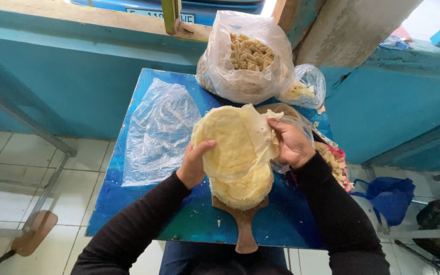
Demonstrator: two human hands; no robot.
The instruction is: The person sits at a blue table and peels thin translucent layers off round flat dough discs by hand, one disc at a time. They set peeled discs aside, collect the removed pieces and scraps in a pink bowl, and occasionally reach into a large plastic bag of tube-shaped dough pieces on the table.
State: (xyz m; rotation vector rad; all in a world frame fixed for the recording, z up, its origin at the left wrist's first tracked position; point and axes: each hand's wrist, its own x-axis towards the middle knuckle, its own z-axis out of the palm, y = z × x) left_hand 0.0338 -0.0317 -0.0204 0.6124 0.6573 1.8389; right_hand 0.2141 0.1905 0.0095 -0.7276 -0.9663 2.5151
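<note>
While both hands grip one thin wrapper sheet point(232, 140), left hand point(193, 165) at 8 o'clock, right hand point(292, 145) at 3 o'clock, we see the stack point(245, 191) directly beneath.

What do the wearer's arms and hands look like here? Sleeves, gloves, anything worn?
Both arms are in plain black long sleeves that reach the wrists, with no visible markings or cuff detail. The left hand and right hand are bare: no gloves, and no rings, watch or bracelets that I can make out in the head view.
</note>
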